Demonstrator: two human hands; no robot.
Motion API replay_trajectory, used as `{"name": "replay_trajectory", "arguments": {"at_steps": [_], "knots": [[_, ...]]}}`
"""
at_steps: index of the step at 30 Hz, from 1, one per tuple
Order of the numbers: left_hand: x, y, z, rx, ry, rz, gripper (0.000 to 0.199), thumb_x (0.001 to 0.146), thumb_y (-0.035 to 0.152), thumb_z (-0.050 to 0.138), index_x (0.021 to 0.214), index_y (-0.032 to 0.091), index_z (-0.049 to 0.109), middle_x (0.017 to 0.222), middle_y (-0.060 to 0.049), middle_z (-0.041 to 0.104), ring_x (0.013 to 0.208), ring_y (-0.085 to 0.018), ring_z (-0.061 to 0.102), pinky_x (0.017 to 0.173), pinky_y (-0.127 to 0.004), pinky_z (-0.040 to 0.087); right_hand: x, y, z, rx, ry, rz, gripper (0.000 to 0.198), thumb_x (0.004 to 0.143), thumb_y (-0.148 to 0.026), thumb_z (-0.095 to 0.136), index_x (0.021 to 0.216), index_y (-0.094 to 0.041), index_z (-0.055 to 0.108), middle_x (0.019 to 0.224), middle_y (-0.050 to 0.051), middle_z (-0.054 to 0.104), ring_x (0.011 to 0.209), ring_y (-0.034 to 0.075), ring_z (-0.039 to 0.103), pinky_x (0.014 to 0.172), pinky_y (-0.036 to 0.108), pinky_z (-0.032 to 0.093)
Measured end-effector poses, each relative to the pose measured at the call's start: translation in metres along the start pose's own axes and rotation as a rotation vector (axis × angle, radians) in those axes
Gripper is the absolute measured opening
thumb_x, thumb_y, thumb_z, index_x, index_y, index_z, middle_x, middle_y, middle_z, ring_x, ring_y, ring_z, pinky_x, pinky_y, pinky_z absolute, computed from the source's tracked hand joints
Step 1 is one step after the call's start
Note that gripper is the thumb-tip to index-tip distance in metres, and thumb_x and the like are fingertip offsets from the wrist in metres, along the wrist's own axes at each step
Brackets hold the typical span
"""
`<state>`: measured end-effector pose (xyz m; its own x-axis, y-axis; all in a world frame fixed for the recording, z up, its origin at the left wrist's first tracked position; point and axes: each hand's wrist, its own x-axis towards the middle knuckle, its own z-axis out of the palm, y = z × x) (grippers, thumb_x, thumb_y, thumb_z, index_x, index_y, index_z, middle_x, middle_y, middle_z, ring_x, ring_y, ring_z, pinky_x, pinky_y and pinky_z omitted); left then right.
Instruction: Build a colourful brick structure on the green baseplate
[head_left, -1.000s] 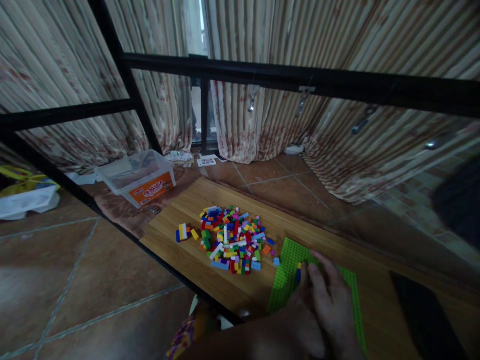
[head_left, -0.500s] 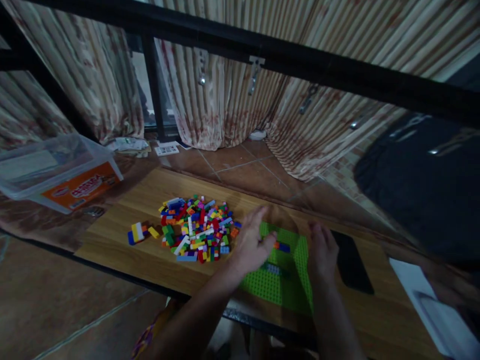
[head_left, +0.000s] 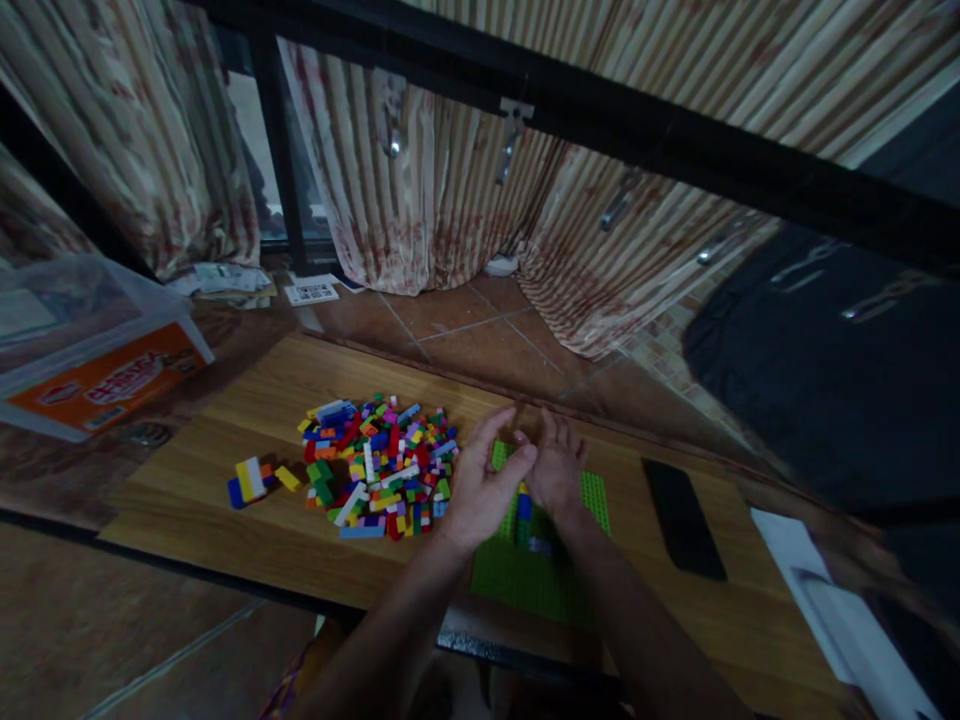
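Drawn in from the green baseplate's (head_left: 594, 497) right edge, the right hand (head_left: 559, 465) is now just beside the left hand (head_left: 480, 488), over the plate's far part. The left thumb and fingers stand apart; whether the right fingers grip anything cannot be told. Forearms and shadow obscure much of the baseplate, by the desk's (head_left: 199, 460) near edge; a blue brick (head_left: 523, 507) shows there. Leftward lies a brick pile (head_left: 386, 465). Past the desk's left end, a clear bin (head_left: 97, 335) is cut off, contents unclear.
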<state>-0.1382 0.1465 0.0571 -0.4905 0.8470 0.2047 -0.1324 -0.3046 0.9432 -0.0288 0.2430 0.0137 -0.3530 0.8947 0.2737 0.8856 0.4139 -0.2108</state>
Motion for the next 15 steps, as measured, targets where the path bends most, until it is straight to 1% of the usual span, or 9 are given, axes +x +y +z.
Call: {"name": "replay_trajectory", "arguments": {"at_steps": [6, 11, 15], "knots": [[-0.0017, 0.0025, 0.0005, -0.100, 0.046, -0.038, 0.034, 0.079, 0.030, 0.069, 0.111, 0.021, 0.065, 0.125, -0.008, 0.062, 0.120, -0.024, 0.054, 0.108, -0.040, 0.037, 0.0018, -0.0004, -0.0002, -0.034, -0.032, 0.012, 0.067, 0.094, -0.053, 0.026, 0.143, -0.009, 0.032, 0.137, 0.023, 0.046, 0.129, 0.037, 0.036, 0.103, 0.060, 0.023], [-0.0038, 0.0039, -0.0014, -0.158, 0.060, -0.048, 0.032, 0.077, 0.030, 0.071, 0.108, 0.022, 0.068, 0.120, -0.007, 0.065, 0.116, -0.023, 0.057, 0.106, -0.040, 0.039, 0.0026, 0.0014, 0.0029, -0.057, -0.073, 0.010, 0.067, 0.094, -0.053, 0.028, 0.141, -0.008, 0.035, 0.133, 0.022, 0.049, 0.123, 0.036, 0.041, 0.102, 0.055, 0.025], [0.0004, 0.0082, -0.0046, -0.196, 0.102, -0.098, 0.032, 0.074, 0.031, 0.073, 0.104, 0.021, 0.069, 0.116, -0.008, 0.067, 0.111, -0.023, 0.060, 0.103, -0.040, 0.042, 0.0038, 0.0025, 0.0042, -0.057, -0.070, 0.027, 0.062, 0.093, -0.050, 0.032, 0.140, -0.009, 0.038, 0.127, 0.021, 0.053, 0.118, 0.034, 0.045, 0.101, 0.051, 0.029]]}}
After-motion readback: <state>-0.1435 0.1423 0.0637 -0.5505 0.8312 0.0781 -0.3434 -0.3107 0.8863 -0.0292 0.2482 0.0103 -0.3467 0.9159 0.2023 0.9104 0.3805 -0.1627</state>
